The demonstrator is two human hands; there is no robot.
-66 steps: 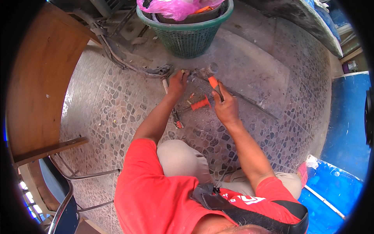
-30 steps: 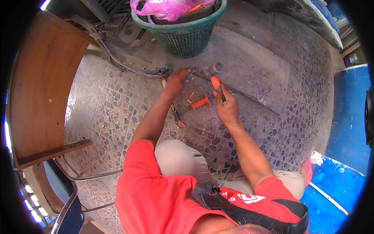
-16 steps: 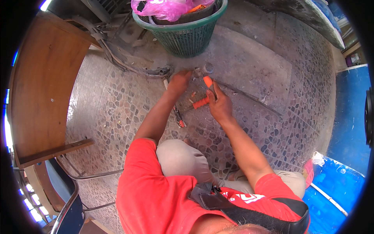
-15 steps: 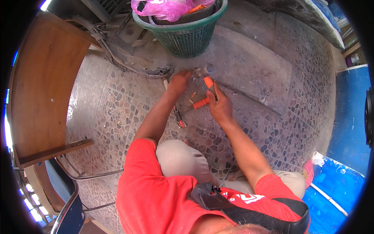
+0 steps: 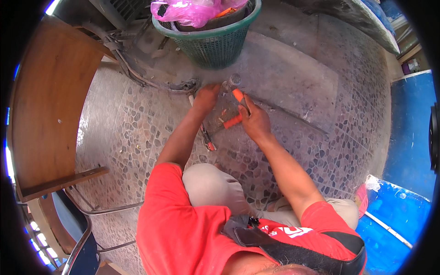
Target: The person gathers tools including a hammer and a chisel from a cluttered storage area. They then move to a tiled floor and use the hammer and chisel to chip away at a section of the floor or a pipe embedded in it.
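My right hand (image 5: 255, 120) is wrapped round the orange and black handle of a hammer (image 5: 237, 94). The hammer's grey head (image 5: 235, 79) is low over the floor, just right of my left hand (image 5: 207, 97). The left fingers are pinched together beside that head; what they hold is too small to make out. Below the hammer lies a tool with an orange-red handle (image 5: 233, 121), its other end hard to tell. A slim dark tool with a red end (image 5: 210, 145) rests under my left wrist, near a pale strip (image 5: 191, 99).
A green mesh basket (image 5: 211, 46) with pink plastic bags (image 5: 190, 13) stands ahead. Cables (image 5: 130, 73) run along the floor at the far left. A wooden panel (image 5: 55, 110) and a metal-framed chair (image 5: 82, 224) are on the left; blue panels (image 5: 408, 133) stand right.
The view has shifted slightly. The hammer's head sits a little closer to my left hand, and both grips stay the same.
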